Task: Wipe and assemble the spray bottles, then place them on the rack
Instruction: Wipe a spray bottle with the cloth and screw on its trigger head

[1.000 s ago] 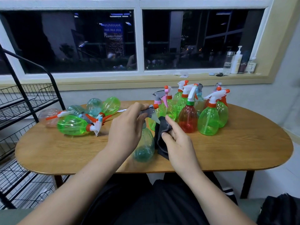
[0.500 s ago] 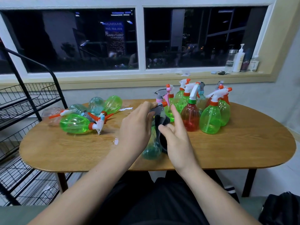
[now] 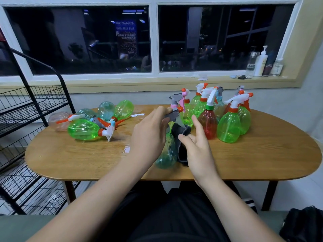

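Note:
A teal spray bottle (image 3: 167, 154) stands at the table's near middle. My left hand (image 3: 150, 135) grips its grey spray head (image 3: 172, 116) from the left. A dark cloth (image 3: 181, 135) hangs against the bottle's right side. My right hand (image 3: 199, 147) holds it with the thumb hooked over it and the index finger pointing up. Several assembled bottles stand upright behind, among them a red one (image 3: 208, 123) and a green one (image 3: 228, 127). More bottles lie on their sides at the back left, the nearest one green (image 3: 82, 130).
A black wire rack (image 3: 35, 105) with tiered shelves stands left of the oval wooden table (image 3: 262, 163). Small white scraps (image 3: 127, 149) lie on the table near my left hand. A windowsill behind holds a few bottles (image 3: 260, 63). A black bag (image 3: 304, 224) sits at the lower right.
My right hand has slid the cloth up the bottle's side and its fingers have spread. My left hand has stayed on the spray head.

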Demonstrator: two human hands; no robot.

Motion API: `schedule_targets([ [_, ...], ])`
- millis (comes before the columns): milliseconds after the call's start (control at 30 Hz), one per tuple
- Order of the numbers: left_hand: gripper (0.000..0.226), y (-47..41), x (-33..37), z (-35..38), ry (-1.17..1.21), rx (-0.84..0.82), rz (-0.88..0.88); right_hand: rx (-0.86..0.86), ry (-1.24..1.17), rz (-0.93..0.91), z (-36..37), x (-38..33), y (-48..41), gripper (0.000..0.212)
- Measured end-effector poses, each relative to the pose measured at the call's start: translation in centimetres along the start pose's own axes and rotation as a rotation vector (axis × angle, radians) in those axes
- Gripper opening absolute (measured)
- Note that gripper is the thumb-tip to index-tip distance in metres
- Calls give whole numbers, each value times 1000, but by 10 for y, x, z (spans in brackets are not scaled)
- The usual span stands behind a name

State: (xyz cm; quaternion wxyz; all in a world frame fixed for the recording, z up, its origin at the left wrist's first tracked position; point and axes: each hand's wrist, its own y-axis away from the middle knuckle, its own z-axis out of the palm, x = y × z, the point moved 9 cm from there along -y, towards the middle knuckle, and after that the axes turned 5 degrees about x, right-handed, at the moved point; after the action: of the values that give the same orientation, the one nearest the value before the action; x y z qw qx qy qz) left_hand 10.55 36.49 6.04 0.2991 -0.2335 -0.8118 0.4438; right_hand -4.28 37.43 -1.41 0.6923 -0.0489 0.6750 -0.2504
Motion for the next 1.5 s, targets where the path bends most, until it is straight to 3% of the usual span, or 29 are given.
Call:
schedule_targets([
  [167, 20, -2, 1, 1, -19, 2, -22, -82, 101, -139, 19, -21, 3, 84],
  [333, 18, 0, 0, 1, -24, -9, -32, -76, 216, -154, 19, -11, 12, 89],
  [533, 19, 2, 0, 5, -3, -15, -81, 39, 100, 60, -2, 29, 12, 62],
  [633, 19, 3, 0, 4, 9, -11, -88, 30, 95, 146, -10, 47, 2, 62],
  [800, 18, 3, -6, 4, 45, -18, -100, -46, 63, 135, -21, 49, -15, 76],
  [1000, 17, 2, -9, 10, 98, -43, -111, 202, 51, 26, -39, 35, -24, 45],
  [1233, 22, -3, -4, 19, 128, -69, -98, 80, -9, 102, -8, 42, -36, 19],
  [1333, 22, -5, -5, 21, 144, -66, -96, 13, -89, 171, 6, 37, -35, 28],
  [1500, 23, -4, -12, 23, 206, -57, -149, -83, -266, 309, 18, 35, -33, 25],
])
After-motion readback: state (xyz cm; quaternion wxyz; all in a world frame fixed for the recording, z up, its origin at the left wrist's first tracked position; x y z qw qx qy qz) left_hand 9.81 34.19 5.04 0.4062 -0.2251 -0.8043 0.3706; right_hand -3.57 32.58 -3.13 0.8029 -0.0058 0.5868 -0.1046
